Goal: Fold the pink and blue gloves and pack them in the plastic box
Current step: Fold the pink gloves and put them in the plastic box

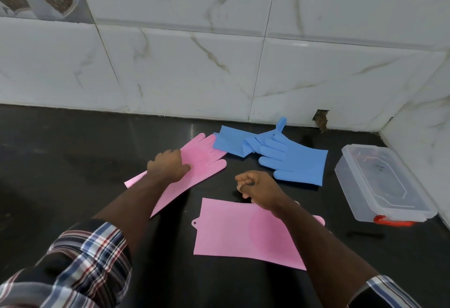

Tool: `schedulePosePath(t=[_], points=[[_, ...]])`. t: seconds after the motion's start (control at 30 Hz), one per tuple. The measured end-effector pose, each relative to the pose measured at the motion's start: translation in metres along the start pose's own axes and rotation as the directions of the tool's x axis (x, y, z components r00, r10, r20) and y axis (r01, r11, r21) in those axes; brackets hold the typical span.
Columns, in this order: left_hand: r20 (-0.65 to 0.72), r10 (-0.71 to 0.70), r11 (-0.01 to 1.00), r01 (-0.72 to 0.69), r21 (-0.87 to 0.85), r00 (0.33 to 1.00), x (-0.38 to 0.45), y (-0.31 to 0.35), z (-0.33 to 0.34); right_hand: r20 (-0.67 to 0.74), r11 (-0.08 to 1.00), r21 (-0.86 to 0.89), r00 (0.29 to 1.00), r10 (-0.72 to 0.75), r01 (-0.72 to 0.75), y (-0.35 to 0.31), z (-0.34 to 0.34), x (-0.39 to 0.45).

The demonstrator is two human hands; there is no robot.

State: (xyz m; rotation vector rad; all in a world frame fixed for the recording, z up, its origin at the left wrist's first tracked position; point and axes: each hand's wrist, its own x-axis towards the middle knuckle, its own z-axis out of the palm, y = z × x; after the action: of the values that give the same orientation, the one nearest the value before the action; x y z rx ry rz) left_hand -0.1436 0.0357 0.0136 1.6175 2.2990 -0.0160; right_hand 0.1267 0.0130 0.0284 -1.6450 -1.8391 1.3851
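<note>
The left hand [168, 165] presses knuckles-down on one pink glove [194, 161] at 11 o'clock; whether it pinches it, I cannot tell. The right hand [258, 186] is loosely curled and empty above the other pink glove [231, 232]. Blue gloves [292, 159] lie at 1 o'clock, the plastic box [379, 183] at 3, lid on. Slippery gloves may spring open.

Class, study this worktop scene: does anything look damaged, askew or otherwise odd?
Yes. The wall tile has a broken hole at its base, just above the counter. Also, one blue glove lies crumpled and twisted at its fingers, overlapping the pink glove, unlike the flat ones.
</note>
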Motion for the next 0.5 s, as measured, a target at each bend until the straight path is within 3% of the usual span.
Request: schedulePosePath(t=[0.27,0.37,0.43,0.5], points=[[-0.104,-0.137,0.983,0.122,-0.137,0.985,0.011,0.012,-0.004,-0.012,1.0,0.008,1.0,0.013,-0.013,0.007,-0.003,-0.009],[-0.048,0.007,0.922,-0.025,-0.386,0.999,0.015,0.014,-0.019,-0.021,1.0,0.01,1.0,0.009,-0.008,0.005,-0.009,-0.012],[-0.086,0.156,0.885,-0.178,-0.43,0.984,0.007,0.019,-0.034,-0.048,1.0,-0.004,0.999,-0.02,0.02,0.0,-0.013,-0.013],[-0.097,0.29,0.857,-0.303,-0.417,0.952,-0.005,0.027,-0.049,-0.136,0.984,-0.141,0.983,-0.125,0.105,-0.007,-0.019,-0.013]])
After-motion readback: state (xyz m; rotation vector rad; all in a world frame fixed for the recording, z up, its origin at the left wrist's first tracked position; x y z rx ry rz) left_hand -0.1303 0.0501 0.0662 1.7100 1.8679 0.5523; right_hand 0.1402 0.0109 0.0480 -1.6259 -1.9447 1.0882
